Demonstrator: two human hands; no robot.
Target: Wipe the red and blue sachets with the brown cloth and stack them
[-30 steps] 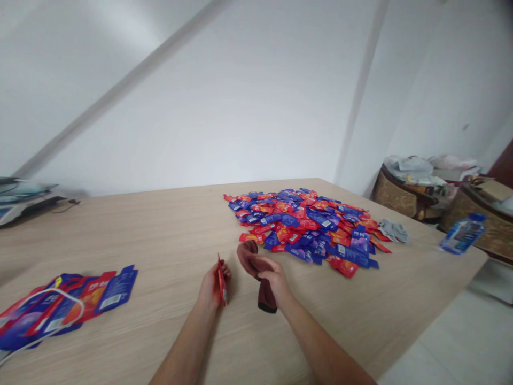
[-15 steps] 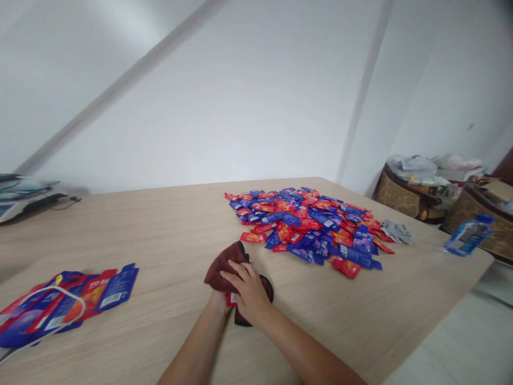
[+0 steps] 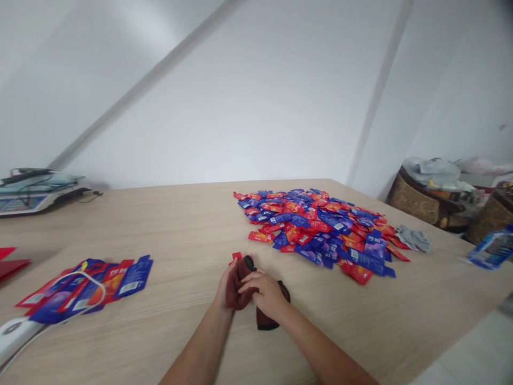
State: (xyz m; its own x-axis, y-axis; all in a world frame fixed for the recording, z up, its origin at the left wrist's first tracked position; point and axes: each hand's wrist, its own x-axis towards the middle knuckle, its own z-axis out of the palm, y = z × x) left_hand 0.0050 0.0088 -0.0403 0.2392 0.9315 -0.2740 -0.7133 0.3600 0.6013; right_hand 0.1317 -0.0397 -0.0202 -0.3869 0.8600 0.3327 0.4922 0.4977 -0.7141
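Observation:
A dark brown cloth item with a black edge [image 3: 239,286] is bunched between my two hands above the table. My left hand [image 3: 224,289] is closed round its left side, and a bit of red packet [image 3: 236,257] shows just beyond the fingers. From the right, my right hand [image 3: 266,291] pinches the cloth with bent fingers. Under and beside my right hand, a second brown piece with black trim [image 3: 265,320] lies on the table. Part of it is hidden by the hand.
A big heap of red and blue packets [image 3: 320,224] lies right of centre, grey gloves [image 3: 413,238] beside it. A blue-labelled bottle [image 3: 492,248] stands far right. Left are flattened packets [image 3: 134,277], a white cable [image 3: 105,293], a white power strip [image 3: 16,336] and a device [image 3: 44,198].
The brown cloth was spread over my left hand and is now bunched up between both hands. The red packet end now shows beyond my left fingers. The view has shifted left.

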